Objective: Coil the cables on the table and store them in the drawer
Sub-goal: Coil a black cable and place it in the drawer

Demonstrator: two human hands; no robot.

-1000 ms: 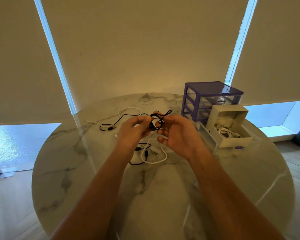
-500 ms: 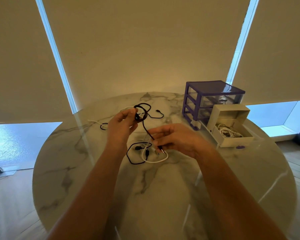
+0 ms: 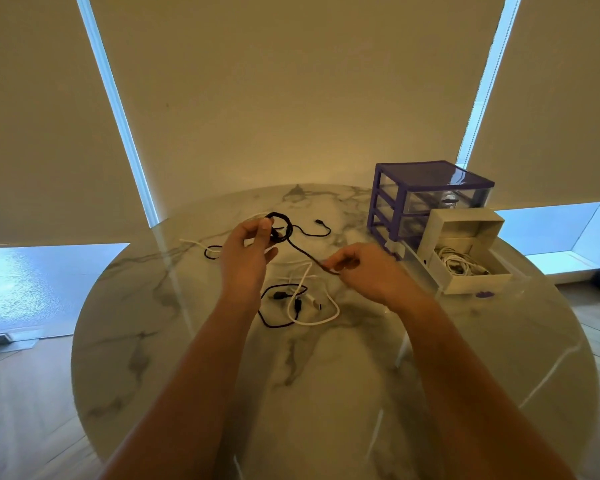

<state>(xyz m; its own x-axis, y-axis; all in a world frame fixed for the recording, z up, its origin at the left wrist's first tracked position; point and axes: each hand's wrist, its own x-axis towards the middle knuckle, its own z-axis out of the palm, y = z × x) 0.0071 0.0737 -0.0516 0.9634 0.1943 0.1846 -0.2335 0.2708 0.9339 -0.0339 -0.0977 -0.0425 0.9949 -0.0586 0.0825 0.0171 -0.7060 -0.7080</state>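
Black cable [image 3: 291, 242] hung above the worktop [image 3: 326, 393] btwn both hands: left hand [image 3: 248, 249] pinched the small coil, right hand [image 3: 364, 268] pinched the free run near its end. Looked light, limp, springy, so loops prob. unwind unless gripped at the crossing. Other cables [image 3: 302, 303] lay below; white drawer [image 3: 465, 251] sat open w/ a white cable inside.
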